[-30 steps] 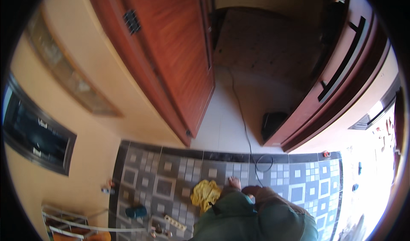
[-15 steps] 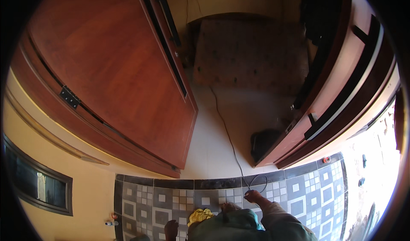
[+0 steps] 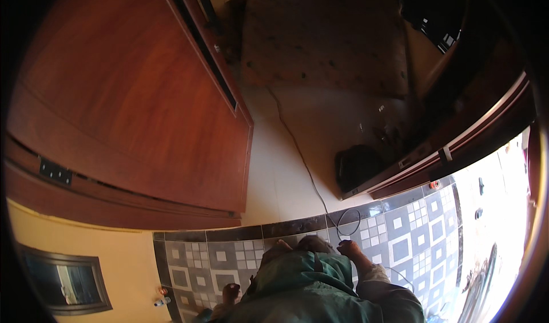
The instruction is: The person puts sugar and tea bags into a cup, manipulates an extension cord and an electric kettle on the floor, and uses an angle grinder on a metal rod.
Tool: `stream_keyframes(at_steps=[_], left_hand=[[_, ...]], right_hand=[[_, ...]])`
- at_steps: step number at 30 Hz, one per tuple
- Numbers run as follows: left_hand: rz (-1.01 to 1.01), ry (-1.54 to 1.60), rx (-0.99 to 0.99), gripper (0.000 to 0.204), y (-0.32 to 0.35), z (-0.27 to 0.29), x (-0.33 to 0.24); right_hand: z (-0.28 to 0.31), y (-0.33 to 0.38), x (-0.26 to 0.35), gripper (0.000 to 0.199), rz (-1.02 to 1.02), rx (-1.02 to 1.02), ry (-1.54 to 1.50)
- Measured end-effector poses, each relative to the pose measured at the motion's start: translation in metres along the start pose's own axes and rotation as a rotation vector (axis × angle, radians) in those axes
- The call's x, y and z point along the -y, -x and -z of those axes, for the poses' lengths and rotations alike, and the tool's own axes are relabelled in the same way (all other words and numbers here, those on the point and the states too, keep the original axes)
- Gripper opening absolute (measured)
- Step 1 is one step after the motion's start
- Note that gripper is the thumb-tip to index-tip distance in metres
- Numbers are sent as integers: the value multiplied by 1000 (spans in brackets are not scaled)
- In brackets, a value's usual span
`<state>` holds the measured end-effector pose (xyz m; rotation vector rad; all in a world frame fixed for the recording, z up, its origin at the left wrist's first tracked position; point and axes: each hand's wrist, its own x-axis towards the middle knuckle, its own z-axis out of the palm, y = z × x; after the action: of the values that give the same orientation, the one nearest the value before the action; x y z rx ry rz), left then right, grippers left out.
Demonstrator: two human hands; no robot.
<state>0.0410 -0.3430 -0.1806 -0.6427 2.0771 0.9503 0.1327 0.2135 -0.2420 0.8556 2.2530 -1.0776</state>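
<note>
right of the red-brown door [image 3: 137, 105], the looped cable [image 3: 306, 167] meets the right hand [image 3: 350, 248]; whether that or the left hand [image 3: 230, 292] grips anything i cannot tell. feeding slack gently should prevent kinks.

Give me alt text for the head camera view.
A person's right hand is near a cable looped on patterned tiles, contact unclear; the left hand is away from it. The cable runs through a doorway beside an open red-brown door.
</note>
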Motion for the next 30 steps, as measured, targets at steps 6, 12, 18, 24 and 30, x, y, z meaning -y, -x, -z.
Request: stream_keyframes(at_steps=[6, 12, 18, 24, 30], left_hand=[[-924, -601, -96, 22, -140, 64, -48], [-616, -23, -42, 24, -164, 31, -151], [-310, -181, -7, 19, -185, -7, -215], [-400, -257, -168, 20, -189, -46, -377], [-164, -106, -98, 27, -245, -55, -439]], right_hand=[[-7, -30, 38, 38, -10, -143, -96], [-3, -86, 24, 30, 55, -6, 96], [82, -190, 41, 24, 72, -7, -99], [226, -361, 82, 22, 341, -128, 353], [322, -496, 228, 31, 359, -233, 213]])
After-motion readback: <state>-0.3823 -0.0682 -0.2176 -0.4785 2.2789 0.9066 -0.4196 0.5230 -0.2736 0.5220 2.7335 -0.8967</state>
